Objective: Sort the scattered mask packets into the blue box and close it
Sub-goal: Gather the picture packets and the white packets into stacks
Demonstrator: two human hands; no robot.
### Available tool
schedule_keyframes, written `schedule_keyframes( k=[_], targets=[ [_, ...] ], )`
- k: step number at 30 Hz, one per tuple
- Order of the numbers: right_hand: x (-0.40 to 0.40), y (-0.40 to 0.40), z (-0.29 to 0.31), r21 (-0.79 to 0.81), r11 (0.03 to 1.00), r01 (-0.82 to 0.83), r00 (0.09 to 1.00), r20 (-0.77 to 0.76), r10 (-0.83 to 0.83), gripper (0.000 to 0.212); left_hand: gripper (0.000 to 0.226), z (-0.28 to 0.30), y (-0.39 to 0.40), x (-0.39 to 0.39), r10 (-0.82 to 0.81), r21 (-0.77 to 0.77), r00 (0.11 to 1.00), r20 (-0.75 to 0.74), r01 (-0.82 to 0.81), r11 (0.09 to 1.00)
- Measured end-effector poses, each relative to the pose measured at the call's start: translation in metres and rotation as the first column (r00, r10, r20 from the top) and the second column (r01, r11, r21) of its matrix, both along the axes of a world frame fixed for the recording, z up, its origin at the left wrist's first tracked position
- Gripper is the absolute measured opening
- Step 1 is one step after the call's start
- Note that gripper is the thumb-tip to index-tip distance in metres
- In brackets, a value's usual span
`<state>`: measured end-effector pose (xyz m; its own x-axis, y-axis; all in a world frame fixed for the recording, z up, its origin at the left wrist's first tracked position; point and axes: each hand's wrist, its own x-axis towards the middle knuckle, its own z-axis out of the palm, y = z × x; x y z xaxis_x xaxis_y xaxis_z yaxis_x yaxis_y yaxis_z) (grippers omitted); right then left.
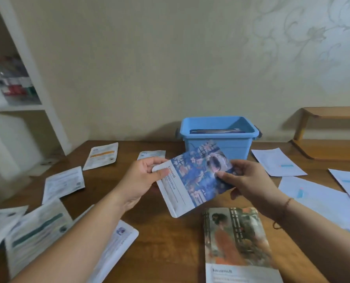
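Note:
Both hands hold one mask packet with a blue picture above the middle of the wooden table. My left hand pinches its left edge and my right hand grips its right side. Behind the packet stands the blue box, open, without a lid in view, with dark packets lying inside. A packet with an orange-toned picture lies flat near the front. Several white packets lie on the left and several on the right.
A white shelf unit with small items stands at the left. A wooden bench or rack sits at the far right against the patterned wall. The table's far edge meets the wall behind the box.

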<state>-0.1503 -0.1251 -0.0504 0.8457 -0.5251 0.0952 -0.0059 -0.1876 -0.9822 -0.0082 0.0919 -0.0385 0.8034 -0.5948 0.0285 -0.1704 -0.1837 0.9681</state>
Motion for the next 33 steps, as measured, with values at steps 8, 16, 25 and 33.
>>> schedule_keyframes(
  k=[8, 16, 25, 33],
  targets=[
    [0.074, 0.035, -0.030, -0.346, 0.938, -0.003, 0.968, -0.235, -0.084, 0.025, 0.032, -0.014, 0.067, -0.002, -0.078, 0.559, 0.935, 0.346, -0.138, 0.817],
    [0.081, 0.052, -0.016, -0.251, 0.968, -0.024, 0.976, -0.214, -0.032, 0.020, 0.018, -0.011, 0.092, -0.039, 0.005, 0.343, 0.986, 0.164, -0.062, 0.937],
    [-0.026, 0.011, -0.008, -0.484, 0.875, -0.031, 0.937, -0.319, -0.143, 0.011, 0.028, -0.034, 0.045, -0.130, -0.327, 0.329, 0.944, -0.052, 0.325, 0.887],
    [-0.059, -0.009, -0.029, -0.645, 0.763, -0.036, 0.934, -0.293, -0.203, 0.017, 0.029, -0.050, 0.029, -0.151, -0.467, 0.454, 0.844, 0.264, 0.318, 0.832]
  ],
)
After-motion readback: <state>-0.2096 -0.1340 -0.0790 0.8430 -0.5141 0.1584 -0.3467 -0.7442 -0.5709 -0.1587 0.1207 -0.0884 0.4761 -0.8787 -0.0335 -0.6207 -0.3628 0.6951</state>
